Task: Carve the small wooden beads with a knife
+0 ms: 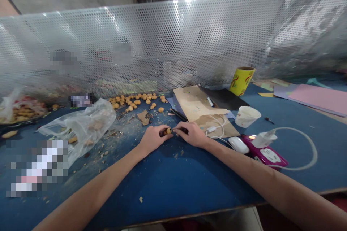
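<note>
My left hand [152, 138] rests on the blue table [173, 180] with its fingers pinched around a small brown-and-tan nut-like piece [166, 131]. My right hand [191, 133] lies just to the right of it, fingers closed on a thin dark tool [182, 129] whose tip meets the piece. Both hands touch the tabletop near its middle. Beyond them several similar tan round pieces [135, 101] lie scattered near the perforated metal screen [173, 43].
A crumpled clear plastic bag [81, 126] lies left, amid shell crumbs. Brown cardboard [199, 110], a white cup [246, 116], a yellow cup [241, 80], a white mouse [238, 145], a purple power strip with a white cable [267, 153] and pink paper [320, 97] sit right.
</note>
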Motion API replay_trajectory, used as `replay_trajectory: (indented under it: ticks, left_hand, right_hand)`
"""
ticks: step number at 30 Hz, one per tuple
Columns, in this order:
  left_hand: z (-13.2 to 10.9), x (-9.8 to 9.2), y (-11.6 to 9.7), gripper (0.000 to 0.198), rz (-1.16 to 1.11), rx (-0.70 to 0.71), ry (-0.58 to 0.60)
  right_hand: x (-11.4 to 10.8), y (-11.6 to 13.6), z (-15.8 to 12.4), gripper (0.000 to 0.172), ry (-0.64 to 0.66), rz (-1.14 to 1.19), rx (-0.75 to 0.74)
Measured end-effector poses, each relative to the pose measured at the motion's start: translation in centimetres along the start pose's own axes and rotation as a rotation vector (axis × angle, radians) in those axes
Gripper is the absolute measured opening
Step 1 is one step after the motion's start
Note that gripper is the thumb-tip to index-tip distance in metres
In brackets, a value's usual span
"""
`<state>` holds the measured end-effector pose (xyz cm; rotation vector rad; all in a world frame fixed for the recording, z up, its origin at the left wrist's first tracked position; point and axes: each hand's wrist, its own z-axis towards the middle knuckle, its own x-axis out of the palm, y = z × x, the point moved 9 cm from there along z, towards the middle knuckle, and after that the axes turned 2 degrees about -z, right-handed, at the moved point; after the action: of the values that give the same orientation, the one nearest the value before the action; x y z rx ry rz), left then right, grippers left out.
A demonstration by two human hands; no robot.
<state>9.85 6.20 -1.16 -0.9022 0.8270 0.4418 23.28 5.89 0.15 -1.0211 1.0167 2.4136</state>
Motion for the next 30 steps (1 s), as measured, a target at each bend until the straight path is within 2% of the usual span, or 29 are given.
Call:
replay_trajectory:
  ticks: [4, 9, 14, 19, 30]
  left_hand:
    - [0.03, 0.08, -0.07, 0.027, -0.011, 0.006, 0.007]
    - [0.05, 0.07, 0.09, 0.030, 0.001, -0.008, 0.004]
    - [0.05, 0.05, -0.03, 0.027, -0.004, 0.000, 0.009]
    - [0.02, 0.00, 0.13, 0.030, 0.015, -0.015, 0.000]
    - [0.09, 0.17, 0.08, 0.031, 0.000, -0.009, 0.019]
  right_hand:
    - [0.31, 0.38, -0.03, 0.016, 0.029, -0.037, -0.045]
    - [-0.01, 0.06, -0.06, 0.017, 0.001, -0.014, 0.003]
    - [0.30, 0.41, -0.01, 0.016, 0.033, -0.037, -0.032]
    - [-0.06, 0.10, -0.01, 0.019, 0.005, -0.029, 0.005]
    - [0.26, 0.50, -0.02, 0.016, 0.028, -0.060, -0.051]
